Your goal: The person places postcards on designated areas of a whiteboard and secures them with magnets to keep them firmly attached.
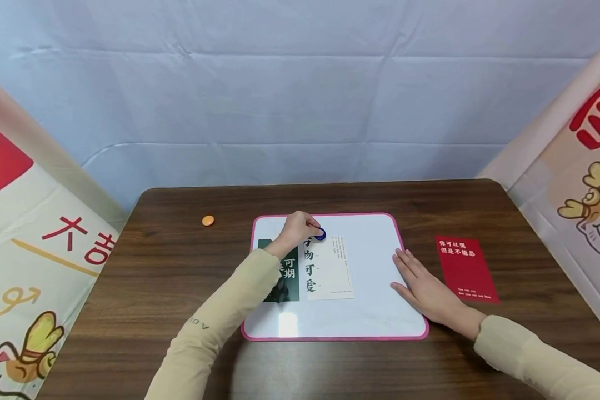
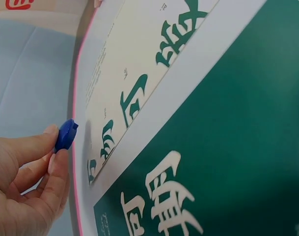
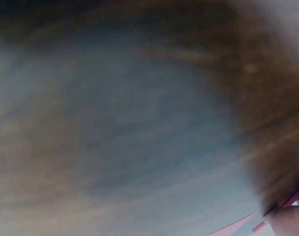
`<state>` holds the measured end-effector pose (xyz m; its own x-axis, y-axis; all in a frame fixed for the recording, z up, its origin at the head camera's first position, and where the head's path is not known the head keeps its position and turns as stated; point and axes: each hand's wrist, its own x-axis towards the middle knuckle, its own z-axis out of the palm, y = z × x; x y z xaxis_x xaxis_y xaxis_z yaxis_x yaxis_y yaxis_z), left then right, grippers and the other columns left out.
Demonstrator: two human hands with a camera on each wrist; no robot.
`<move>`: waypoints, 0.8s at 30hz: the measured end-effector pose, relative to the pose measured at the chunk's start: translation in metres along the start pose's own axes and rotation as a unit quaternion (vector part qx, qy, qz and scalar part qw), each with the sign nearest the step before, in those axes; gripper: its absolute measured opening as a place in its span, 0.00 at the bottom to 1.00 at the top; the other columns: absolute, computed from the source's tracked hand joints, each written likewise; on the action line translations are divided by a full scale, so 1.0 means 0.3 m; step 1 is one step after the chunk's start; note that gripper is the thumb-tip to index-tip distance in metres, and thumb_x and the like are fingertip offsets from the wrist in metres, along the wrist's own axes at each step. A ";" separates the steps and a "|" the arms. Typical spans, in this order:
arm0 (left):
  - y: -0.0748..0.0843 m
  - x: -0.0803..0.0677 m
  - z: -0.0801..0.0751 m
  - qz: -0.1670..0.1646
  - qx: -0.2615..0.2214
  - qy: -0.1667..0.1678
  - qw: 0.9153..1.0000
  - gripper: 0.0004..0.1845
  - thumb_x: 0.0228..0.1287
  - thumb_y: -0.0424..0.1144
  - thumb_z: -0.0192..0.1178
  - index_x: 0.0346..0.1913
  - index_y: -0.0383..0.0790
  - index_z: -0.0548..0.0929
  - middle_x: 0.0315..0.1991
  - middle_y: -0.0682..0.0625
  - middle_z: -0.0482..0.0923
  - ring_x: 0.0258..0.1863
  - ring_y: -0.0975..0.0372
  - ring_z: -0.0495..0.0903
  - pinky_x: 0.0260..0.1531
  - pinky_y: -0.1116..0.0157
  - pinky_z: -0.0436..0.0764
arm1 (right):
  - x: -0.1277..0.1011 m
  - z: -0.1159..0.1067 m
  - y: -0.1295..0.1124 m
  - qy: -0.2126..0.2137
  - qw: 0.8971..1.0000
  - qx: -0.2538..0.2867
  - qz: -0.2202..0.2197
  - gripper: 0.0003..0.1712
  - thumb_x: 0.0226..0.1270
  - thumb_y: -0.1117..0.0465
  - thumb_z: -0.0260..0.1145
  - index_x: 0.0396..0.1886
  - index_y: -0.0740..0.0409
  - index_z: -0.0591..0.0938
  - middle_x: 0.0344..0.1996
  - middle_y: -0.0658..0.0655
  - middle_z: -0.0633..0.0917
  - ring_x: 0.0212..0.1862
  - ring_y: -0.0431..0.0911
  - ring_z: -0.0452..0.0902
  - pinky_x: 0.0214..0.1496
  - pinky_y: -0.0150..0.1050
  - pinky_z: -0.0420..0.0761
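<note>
Blue button magnet (image 1: pixel 320 235) is pinched between thumb and fingers of the left hand (image 1: pixel 298 229), over the top of the cream card (image 1: pixel 336 272) at the frame's centre; I cannot tell whether they touch. Right hand (image 1: pixel 425 286), fingers straight and holding nothing, lies across the right edge of the whiteboard (image 1: pixel 377 250). Placing the magnet seems the step in hand; that calls for bringing it flat onto the card's top while the board stays steady. Green card (image 1: pixel 291 289) lies left of the cream one; red card (image 1: pixel 467 269), right of frame, and orange magnet (image 1: pixel 208 220), left of centre, lie off the board.
</note>
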<state>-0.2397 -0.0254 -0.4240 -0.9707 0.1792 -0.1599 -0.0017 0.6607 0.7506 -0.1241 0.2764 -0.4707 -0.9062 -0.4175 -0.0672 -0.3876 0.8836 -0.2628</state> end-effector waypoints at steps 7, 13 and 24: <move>0.003 0.003 0.021 0.003 0.002 -0.002 1.000 0.08 0.53 0.37 0.66 0.36 0.37 0.85 0.33 0.49 0.81 0.30 0.63 0.77 0.30 0.71 0.76 | 0.003 -0.002 -0.001 0.000 1.000 -0.001 -0.001 0.50 0.59 0.36 0.56 0.71 0.59 0.51 0.70 0.61 0.52 0.70 0.57 0.43 0.60 0.54 0.65; 0.002 0.009 0.036 -0.001 0.016 0.001 1.000 0.08 0.53 0.37 0.66 0.36 0.38 0.85 0.34 0.49 0.81 0.32 0.63 0.76 0.32 0.70 0.76 | 0.003 0.000 -0.001 -0.001 1.000 -0.001 0.000 0.50 0.59 0.35 0.55 0.71 0.58 0.50 0.70 0.60 0.52 0.70 0.56 0.42 0.61 0.53 0.64; -0.007 0.019 0.052 0.004 0.032 0.001 0.999 0.09 0.55 0.38 0.64 0.38 0.38 0.85 0.33 0.50 0.80 0.31 0.62 0.75 0.33 0.71 0.76 | 0.000 0.001 -0.001 -0.004 1.000 -0.003 0.002 0.50 0.59 0.35 0.55 0.71 0.58 0.50 0.70 0.60 0.51 0.70 0.56 0.42 0.61 0.53 0.64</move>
<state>-0.2415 -0.0144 -0.4364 -0.9713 0.1832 -0.1521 0.0220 0.7050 0.7089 -0.1239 0.2761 -0.4709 -0.9062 -0.4158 -0.0766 -0.3850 0.8864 -0.2572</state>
